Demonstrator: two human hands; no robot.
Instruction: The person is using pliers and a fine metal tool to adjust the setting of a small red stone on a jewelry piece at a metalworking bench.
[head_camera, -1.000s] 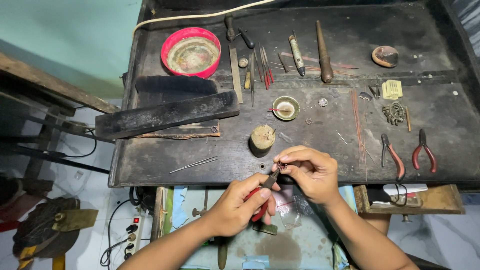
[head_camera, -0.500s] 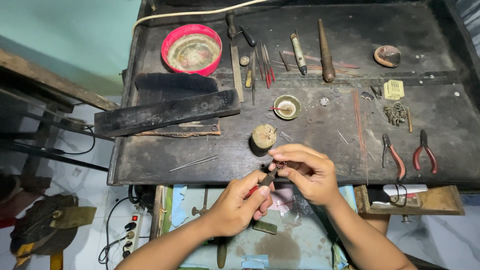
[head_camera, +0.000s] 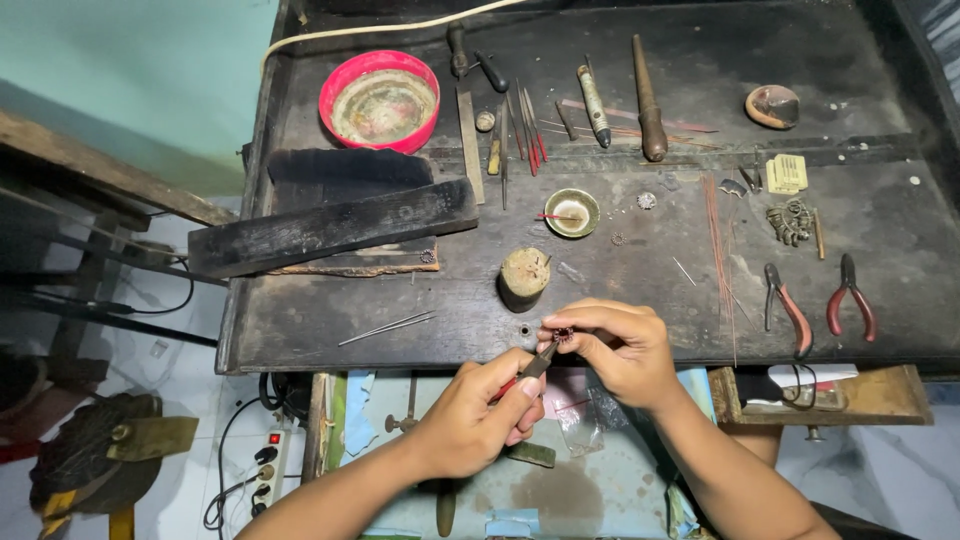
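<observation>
My left hand (head_camera: 480, 412) grips small red-handled pliers (head_camera: 531, 366), their dark jaws pointing up and to the right. The jaws meet a tiny round ornament (head_camera: 563, 334) pinched between the thumb and fingertips of my right hand (head_camera: 617, 346). Both hands hover at the front edge of a dark, worn workbench (head_camera: 320, 325). Just beyond them on the bench stands a short wooden cylinder block (head_camera: 523, 277).
On the bench lie a red bowl (head_camera: 380, 100), a charred black block (head_camera: 330, 228), a small brass dish (head_camera: 572, 211), files and gravers (head_camera: 520, 130), a wooden-handled tool (head_camera: 648, 95), two red-handled pliers (head_camera: 815, 300) and thin wires. A power strip (head_camera: 268, 470) lies on the floor at left.
Both hands have stayed at the bench's front edge, shifting slightly. The pliers' jaws remain on the small ornament held by my right fingers.
</observation>
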